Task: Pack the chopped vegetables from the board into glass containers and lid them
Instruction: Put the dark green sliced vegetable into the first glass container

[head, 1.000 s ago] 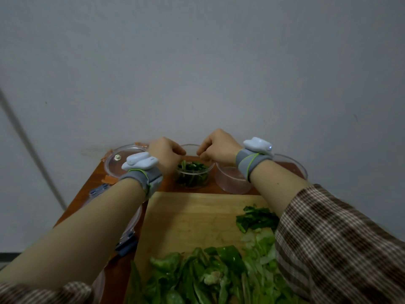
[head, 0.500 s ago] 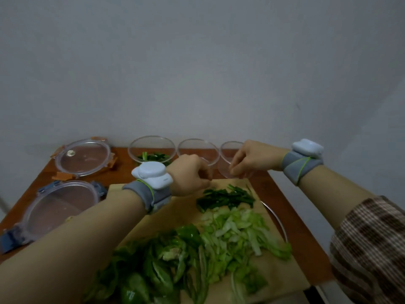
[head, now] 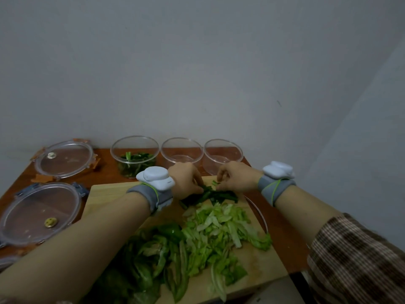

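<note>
change: half a second ago both hands hover near the bowls; now they are down on the dark green strips at the far end of the board.
left hand: fingers curled into the left side of the strips, gathering them.
right hand: fingertips pinch the strips from the other side, one piece poking up at them.
first container: just behind the board, already holds some of the same greens.
other containers: middle container and right container show nothing inside.
still on board: lettuce, green pepper.
lids: orange-clipped lid and blue-clipped lid lie to the left, off.
meaning: likely another handful for the first container; packing is at an early stage.
</note>
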